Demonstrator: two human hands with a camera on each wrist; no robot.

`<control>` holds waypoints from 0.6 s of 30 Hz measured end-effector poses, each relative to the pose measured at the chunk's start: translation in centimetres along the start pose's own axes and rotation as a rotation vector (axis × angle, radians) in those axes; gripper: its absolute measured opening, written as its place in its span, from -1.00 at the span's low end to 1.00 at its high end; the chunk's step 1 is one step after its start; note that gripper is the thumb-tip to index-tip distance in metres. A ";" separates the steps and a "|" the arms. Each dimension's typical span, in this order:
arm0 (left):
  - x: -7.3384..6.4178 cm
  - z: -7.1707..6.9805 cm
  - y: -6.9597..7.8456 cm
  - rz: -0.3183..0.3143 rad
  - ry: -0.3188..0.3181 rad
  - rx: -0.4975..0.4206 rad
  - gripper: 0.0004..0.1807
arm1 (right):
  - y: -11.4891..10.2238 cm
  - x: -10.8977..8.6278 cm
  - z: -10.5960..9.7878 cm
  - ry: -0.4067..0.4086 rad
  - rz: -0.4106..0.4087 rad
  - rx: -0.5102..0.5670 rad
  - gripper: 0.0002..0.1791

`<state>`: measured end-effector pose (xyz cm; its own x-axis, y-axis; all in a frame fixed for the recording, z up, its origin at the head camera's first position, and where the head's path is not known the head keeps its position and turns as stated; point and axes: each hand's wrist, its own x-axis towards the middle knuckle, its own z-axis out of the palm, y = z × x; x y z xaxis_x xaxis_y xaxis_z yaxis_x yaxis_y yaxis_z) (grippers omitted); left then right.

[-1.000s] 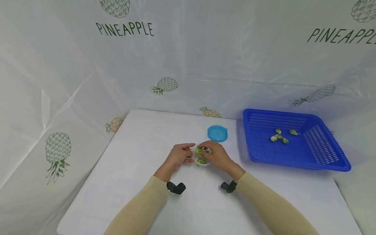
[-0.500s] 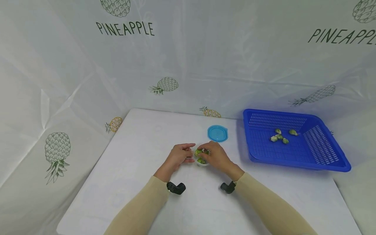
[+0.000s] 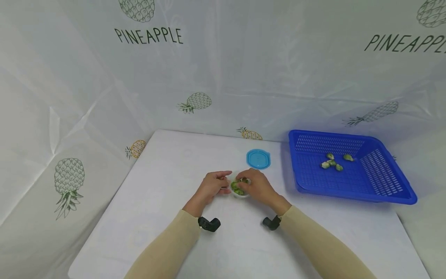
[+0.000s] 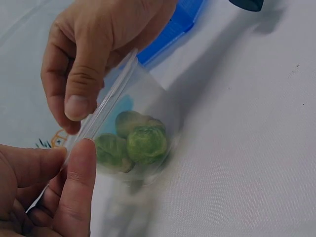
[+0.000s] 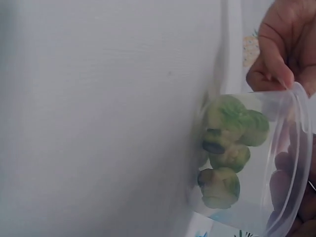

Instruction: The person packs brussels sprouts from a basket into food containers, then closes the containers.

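A clear round plastic tub [image 4: 170, 121] holds several Brussels sprouts [image 4: 147, 144] on its bottom. My left hand [image 3: 211, 186] pinches the tub's rim between thumb and finger, from the left side. Above the tub's mouth is my right hand [image 3: 258, 186], its loosely bent fingers pointing down into it. In the right wrist view the right hand's fingers [image 5: 281, 185] show blurred through the tub wall, apart from the sprouts, and no sprout shows between them. From the head, the right hand covers part of the tub.
A blue lid [image 3: 258, 159] lies flat on the white table [image 3: 167, 162] just behind the tub. To the right stands a blue plastic basket [image 3: 334, 193] with several more sprouts [image 3: 331, 162] in it. A pineapple-print sheet [image 3: 223, 69] hangs behind the table.
The sprout that was between my right fingers has gone down into the tub, and the fingers have let it go. My left hand stays at the rim.
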<state>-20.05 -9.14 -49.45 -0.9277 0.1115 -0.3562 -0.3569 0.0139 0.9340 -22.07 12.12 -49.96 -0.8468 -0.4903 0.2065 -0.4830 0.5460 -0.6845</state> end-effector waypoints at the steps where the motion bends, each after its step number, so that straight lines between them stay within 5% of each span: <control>1: 0.0 0.0 0.0 -0.003 0.002 0.000 -0.47 | 0.0 0.0 -0.1 0.005 0.023 0.031 -0.81; 18: 0.0 0.1 -0.1 0.002 0.006 0.001 -0.49 | 0.4 0.2 -1.9 0.138 0.189 0.412 -0.64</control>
<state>-19.97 -9.04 -49.57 -0.9291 0.1058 -0.3545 -0.3550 0.0145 0.9348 -22.82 13.56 -48.81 -0.9465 -0.2983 0.1231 -0.2122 0.2880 -0.9338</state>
